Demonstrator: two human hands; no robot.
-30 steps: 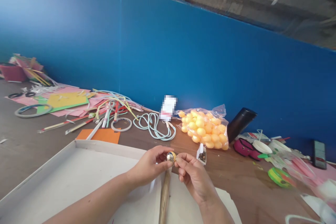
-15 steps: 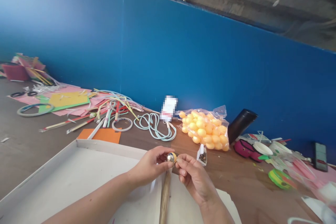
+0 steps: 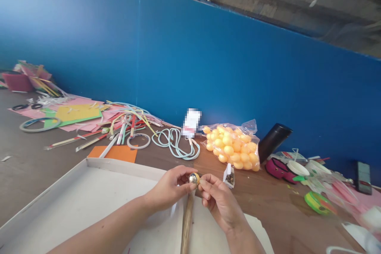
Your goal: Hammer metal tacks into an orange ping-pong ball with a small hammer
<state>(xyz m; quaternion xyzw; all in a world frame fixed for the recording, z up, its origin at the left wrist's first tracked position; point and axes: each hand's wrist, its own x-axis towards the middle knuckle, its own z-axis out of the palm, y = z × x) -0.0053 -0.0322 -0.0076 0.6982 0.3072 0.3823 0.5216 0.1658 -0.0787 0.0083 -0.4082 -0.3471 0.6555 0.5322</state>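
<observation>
My left hand (image 3: pixel 171 188) pinches a small ball (image 3: pixel 193 178) between thumb and fingers. The ball's left side looks shiny and metallic, and its right side is yellow-orange. Against that yellow side, the thumb and forefinger of my right hand (image 3: pixel 218 200) are pressed together; whatever they may hold is too small to make out. Just below the ball, a wooden stick (image 3: pixel 187 222) runs toward me, over the pale shallow box or lid (image 3: pixel 119 198). A little white box (image 3: pixel 229 176) with small brownish metal bits stands right of my fingers.
Behind my hands lie a clear bag of orange balls (image 3: pixel 232 147), a pale blue cord (image 3: pixel 175 147) and a black cylinder (image 3: pixel 274 141). Straws and coloured paper (image 3: pixel 79 113) spread left. At right are a green tape roll (image 3: pixel 318 203), a purple pouch (image 3: pixel 279 170) and a phone (image 3: pixel 363 177).
My right hand has shifted very slightly at the ball's yellow side. The left hand and the ball stay in the same place.
</observation>
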